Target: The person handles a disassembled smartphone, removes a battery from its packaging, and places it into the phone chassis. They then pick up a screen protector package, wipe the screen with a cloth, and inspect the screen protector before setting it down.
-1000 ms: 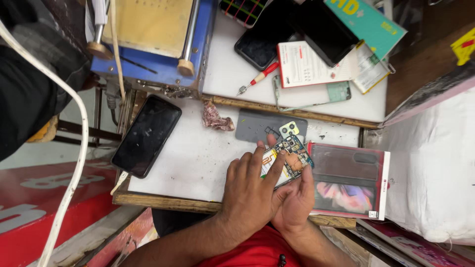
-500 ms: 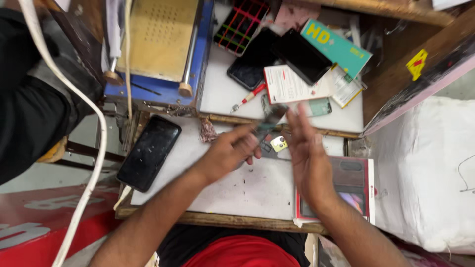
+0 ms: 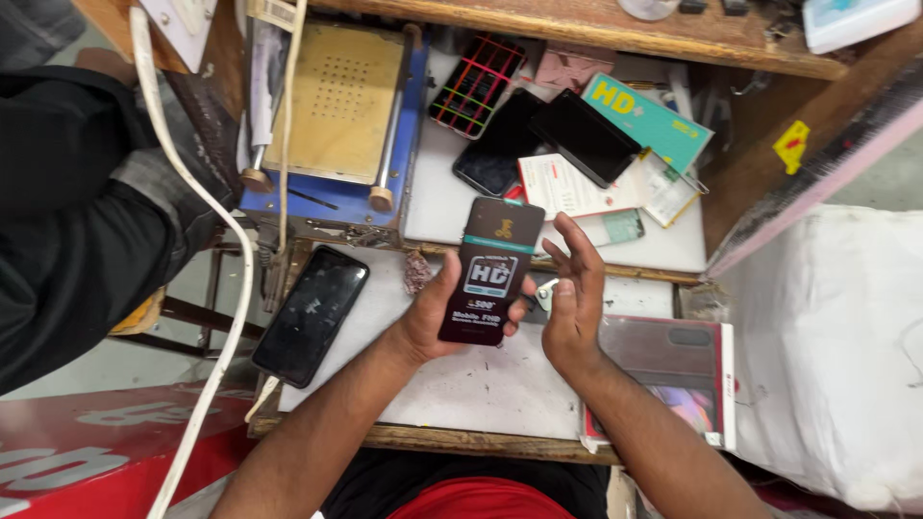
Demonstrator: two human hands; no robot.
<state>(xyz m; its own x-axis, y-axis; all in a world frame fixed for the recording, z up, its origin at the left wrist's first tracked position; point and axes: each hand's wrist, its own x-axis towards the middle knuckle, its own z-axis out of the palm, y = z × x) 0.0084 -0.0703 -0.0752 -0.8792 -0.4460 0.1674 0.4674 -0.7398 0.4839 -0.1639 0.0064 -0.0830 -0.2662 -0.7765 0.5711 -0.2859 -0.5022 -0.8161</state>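
Bare tabletop [image 3: 481, 384] lies open beneath and in front of both hands, the widest free patch. On the left a black phone [image 3: 312, 314] lies flat, and past it a white cable [image 3: 226, 317] runs down over the edge. On the right a red-edged box [image 3: 673, 375] fills the corner. Farther back the way is crowded (phones [image 3: 538, 139], packets, papers), with the blue separator machine [image 3: 332, 125] at the back left.

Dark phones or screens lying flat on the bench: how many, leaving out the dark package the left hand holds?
3: one phone on the white mat left of the left hand, and two side by side on the upper board. More may be hidden under the clutter.
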